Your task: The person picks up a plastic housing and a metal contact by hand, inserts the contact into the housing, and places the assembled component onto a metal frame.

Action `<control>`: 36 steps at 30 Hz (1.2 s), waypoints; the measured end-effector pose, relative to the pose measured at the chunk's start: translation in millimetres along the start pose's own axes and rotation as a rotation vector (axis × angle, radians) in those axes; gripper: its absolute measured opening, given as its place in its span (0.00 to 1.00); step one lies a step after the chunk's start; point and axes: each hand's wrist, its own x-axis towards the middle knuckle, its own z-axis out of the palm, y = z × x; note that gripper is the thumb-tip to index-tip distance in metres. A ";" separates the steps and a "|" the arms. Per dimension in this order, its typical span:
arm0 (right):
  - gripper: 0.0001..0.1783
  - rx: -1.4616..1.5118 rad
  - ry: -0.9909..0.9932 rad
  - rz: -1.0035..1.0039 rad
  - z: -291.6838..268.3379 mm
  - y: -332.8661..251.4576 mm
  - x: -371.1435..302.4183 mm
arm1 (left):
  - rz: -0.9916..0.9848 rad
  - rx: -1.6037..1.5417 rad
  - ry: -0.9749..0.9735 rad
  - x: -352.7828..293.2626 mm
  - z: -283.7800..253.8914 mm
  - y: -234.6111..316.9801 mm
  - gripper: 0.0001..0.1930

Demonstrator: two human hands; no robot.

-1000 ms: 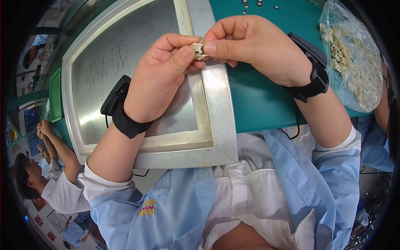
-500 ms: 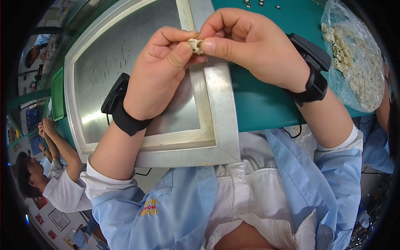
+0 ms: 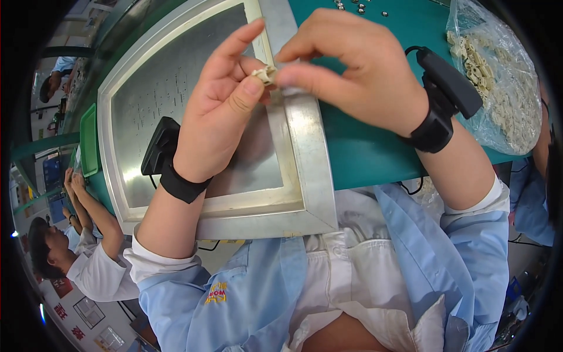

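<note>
A small cream-coloured moulded part point(image 3: 265, 74) is pinched in my left hand point(image 3: 220, 111), between the thumb and the bent fingers, with the index finger lifted away. Beside it hovers my right hand point(image 3: 358, 73), blurred at the fingertips. Its thumb and index finger are apart, and the thumb tip is close to the part; whether it touches cannot be made out. Both hands are above the right side of a metal-framed panel point(image 3: 314, 170) with a grey sheet point(image 3: 170, 111) inside.
At the right a clear plastic bag point(image 3: 519, 88) holds many similar cream parts point(image 3: 478, 70). Several small round metallic pieces point(image 3: 360, 8) lie on the green table point(image 3: 369, 158) at the far side. A green tray point(image 3: 88, 141) stands left, near another person point(image 3: 88, 264).
My right fingers have come off the cream part and spread apart. My left index finger has straightened upward, while the part stays in my left hand, slightly lower and further left.
</note>
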 end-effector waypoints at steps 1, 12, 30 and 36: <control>0.06 -0.018 0.108 -0.181 -0.1 7.3 -3.6 | 0.010 0.051 0.001 0.6 0.0 0.4 0.17; 0.08 0.172 0.035 0.816 -15.4 -12.1 1.8 | 0.035 0.494 0.407 10.7 -21.8 -13.6 0.09; 0.09 0.194 -0.006 0.845 -13.8 -5.6 -2.0 | 0.193 1.013 0.248 -2.9 2.9 1.4 0.17; 0.08 0.135 0.207 0.819 -31.1 13.4 -4.6 | 0.119 0.834 0.224 -35.4 29.6 37.7 0.19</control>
